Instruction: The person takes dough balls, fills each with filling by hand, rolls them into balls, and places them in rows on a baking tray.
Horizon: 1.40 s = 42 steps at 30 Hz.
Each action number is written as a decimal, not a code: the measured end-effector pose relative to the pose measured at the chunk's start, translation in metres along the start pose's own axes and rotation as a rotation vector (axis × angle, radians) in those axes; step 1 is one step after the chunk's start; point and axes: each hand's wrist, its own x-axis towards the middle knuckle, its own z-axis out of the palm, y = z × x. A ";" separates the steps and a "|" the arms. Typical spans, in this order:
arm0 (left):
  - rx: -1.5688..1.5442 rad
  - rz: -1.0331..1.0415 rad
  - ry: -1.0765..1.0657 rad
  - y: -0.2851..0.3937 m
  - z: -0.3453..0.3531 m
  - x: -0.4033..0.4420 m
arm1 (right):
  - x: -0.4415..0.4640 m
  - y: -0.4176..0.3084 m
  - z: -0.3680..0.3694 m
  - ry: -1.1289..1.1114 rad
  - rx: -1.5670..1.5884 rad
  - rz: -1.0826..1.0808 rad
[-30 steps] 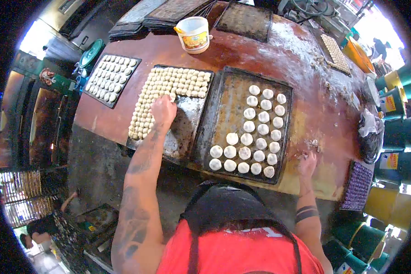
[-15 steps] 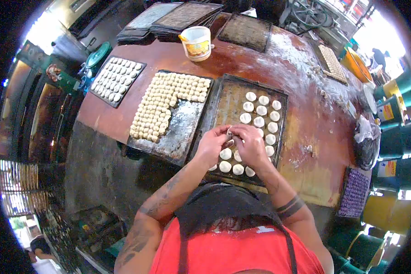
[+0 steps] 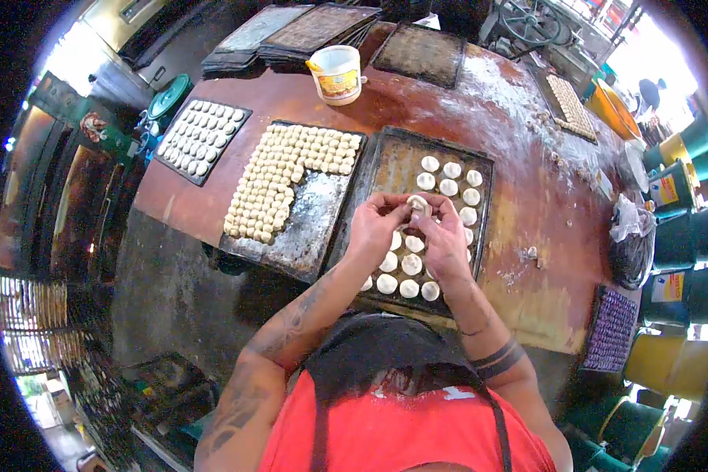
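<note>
Fingers of my left hand [image 3: 375, 230] and right hand [image 3: 443, 237] grasp one dough piece [image 3: 418, 205] above the tray [image 3: 395, 157] by the desk's [image 3: 527, 307] near edge, best pressed gently, evenly.

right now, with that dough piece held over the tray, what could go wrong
The dough piece could slip from between the left grip and right grip and land on the white rounds below. Pinched too hard, it might tear. Lowered carelessly, either grip could dent rounds on the tray.
</note>
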 end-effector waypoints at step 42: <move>0.707 0.106 0.184 -0.074 -0.152 -0.010 | -0.003 0.122 0.019 -0.270 -1.486 -0.769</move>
